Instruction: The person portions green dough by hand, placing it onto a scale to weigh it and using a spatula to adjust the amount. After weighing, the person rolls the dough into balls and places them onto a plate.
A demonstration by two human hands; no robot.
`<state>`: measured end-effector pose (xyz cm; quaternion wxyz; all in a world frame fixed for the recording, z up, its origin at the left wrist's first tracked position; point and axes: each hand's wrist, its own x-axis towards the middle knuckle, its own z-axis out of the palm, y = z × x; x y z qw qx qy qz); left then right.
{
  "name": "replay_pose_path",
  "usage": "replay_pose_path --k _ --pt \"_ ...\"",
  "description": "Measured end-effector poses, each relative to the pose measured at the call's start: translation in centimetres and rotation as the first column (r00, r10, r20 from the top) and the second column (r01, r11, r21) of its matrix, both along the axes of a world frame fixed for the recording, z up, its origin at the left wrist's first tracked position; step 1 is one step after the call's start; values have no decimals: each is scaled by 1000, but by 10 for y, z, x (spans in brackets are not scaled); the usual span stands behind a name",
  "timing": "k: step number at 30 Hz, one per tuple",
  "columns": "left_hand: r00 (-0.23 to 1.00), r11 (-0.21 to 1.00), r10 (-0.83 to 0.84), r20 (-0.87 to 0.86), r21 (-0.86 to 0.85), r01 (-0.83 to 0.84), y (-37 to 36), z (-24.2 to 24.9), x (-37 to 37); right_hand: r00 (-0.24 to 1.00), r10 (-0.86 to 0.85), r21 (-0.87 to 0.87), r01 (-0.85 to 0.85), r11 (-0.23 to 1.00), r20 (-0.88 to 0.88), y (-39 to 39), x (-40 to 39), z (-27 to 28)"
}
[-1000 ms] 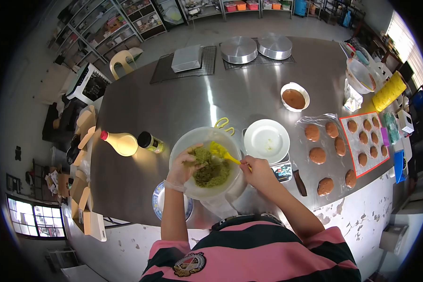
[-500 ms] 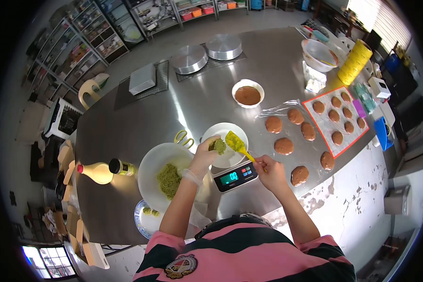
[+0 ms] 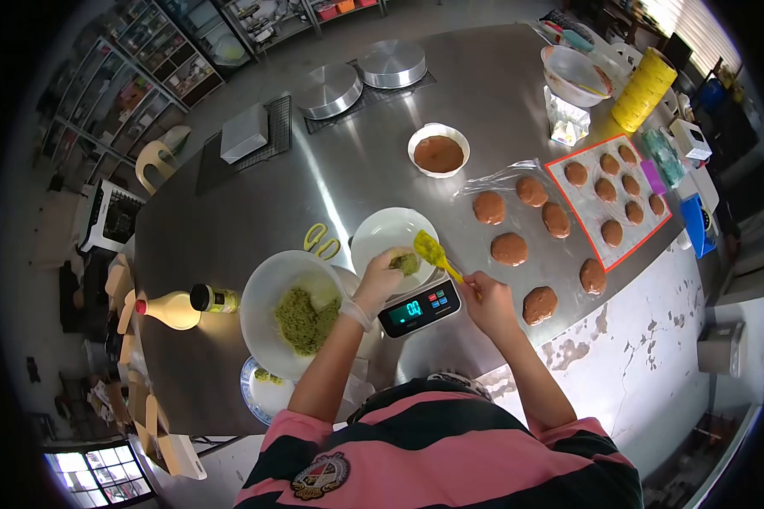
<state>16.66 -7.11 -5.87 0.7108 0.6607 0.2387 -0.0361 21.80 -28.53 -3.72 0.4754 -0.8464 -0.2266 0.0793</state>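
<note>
My left hand [image 3: 375,288], in a clear glove, is closed around a clump of crumbly green mixture [image 3: 406,265] over the white plate [image 3: 375,231]. In my right hand [image 3: 489,307] is the handle of a yellow spatula [image 3: 437,254], its green-smeared blade right beside the clump. The plate overlaps the back edge of a digital kitchen scale [image 3: 418,314], whose display reads 0.0. Left of my left wrist stands a white bowl [image 3: 259,293] with more of the green mixture [image 3: 301,324] inside. A blue-rimmed plate [image 3: 250,394] lies partly hidden under the bowl's near edge.
Yellow-handled scissors [image 3: 321,241] lie behind the bowl. Two bottles [image 3: 171,312] stand at left. A bowl of brown mixture [image 3: 438,154] is farther back. Several flat brown rounds [image 3: 509,249] lie on plastic film, more on a red-edged mat [image 3: 590,161]. Two round metal pans [image 3: 329,92] sit on racks.
The camera view has shifted slightly. The spatula blade and the green clump are closer together now. Both hands keep their holds, and the scale still reads 0.0.
</note>
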Motion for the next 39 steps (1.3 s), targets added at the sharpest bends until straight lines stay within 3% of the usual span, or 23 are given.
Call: replay_pose_path --k 3,7,10,12,19,22,25,27,30,32,34,35,37,39 --pt "993 995 -17 115 104 5 5 -5 -2 1000 2 -12 -2 1000 -5 0 -1 -1" --pt "992 998 19 124 60 -27 10 -4 -3 1000 15 12 -15 1000 -10 1 -1 -4" --pt "976 981 59 209 166 -95 12 8 -7 1000 11 -7 -11 1000 12 1 0 -3" --pt "958 993 122 260 -36 -117 20 14 -10 1000 5 -23 -5 1000 24 0 2 -2" --pt "968 993 99 232 -92 -79 21 32 -16 1000 -9 -18 10 1000 18 -3 2 -1" --pt "978 995 93 184 -53 -85 16 35 -17 1000 -13 -19 13 1000 6 -3 1 2" --pt "968 989 90 233 90 -113 13 40 -19 999 -31 17 31 999 26 -2 -2 4" --pt "935 980 191 299 -5 -199 22 54 -27 1000 -6 41 6 999 -1 2 -4 12" --pt "879 937 323 351 13 -349 51 70 -53 994 67 69 -61 996 -87 22 -16 24" --pt "872 906 357 336 104 -411 72 77 -81 974 217 4 -217 976 -67 42 -30 33" --pt "923 858 348 162 341 -383 102 64 -112 951 306 33 -305 952 -48 70 -44 40" --pt "919 853 358 167 342 -395 117 52 -129 911 412 -39 -411 911 36 86 -51 38" --pt "930 745 327 -166 651 -145 137 23 -160 846 521 -118 -510 852 115 117 -67 36" --pt "922 748 323 -214 654 -111 138 3 -173 776 609 -342 -534 773 165 147 -83 38"
